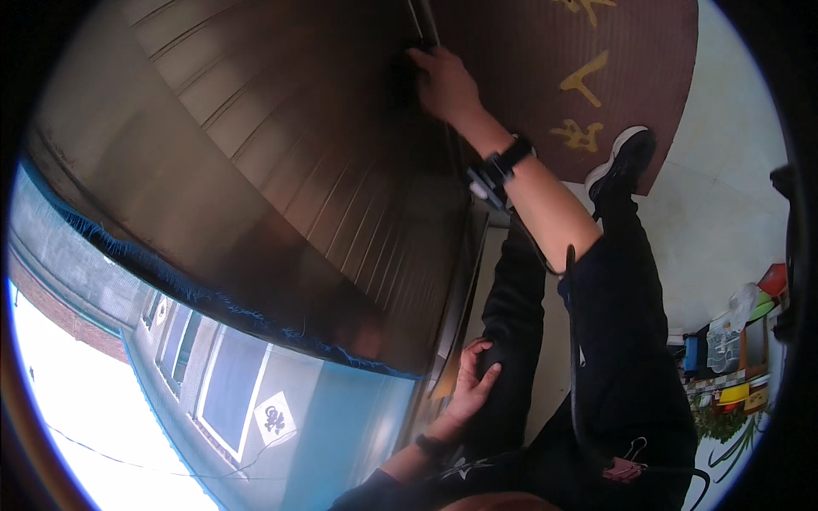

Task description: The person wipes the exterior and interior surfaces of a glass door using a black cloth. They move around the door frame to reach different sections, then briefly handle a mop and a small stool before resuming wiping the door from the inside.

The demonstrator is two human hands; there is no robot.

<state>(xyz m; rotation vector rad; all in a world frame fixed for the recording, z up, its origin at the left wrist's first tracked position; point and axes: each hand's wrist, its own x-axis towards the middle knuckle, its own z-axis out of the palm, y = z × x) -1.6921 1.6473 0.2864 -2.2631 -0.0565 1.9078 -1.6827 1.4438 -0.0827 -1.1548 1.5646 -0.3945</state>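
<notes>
My right hand is raised at the top middle, its fingers curled around a dark object at the edge of a brown grooved panel, which looks like a door. Shadow and blur hide what that object is. A black strap with a small device circles my right wrist, and a black cable trails from it. Lower down, my left hand rests empty against my left trouser leg, thumb and fingers apart. A dark band is on the left wrist.
A maroon ribbed mat with yellow writing lies under my right shoe. Frayed blue edging runs along the panel. Beyond it stand a pale building and windows. Basins, a dish rack and plants crowd the far right.
</notes>
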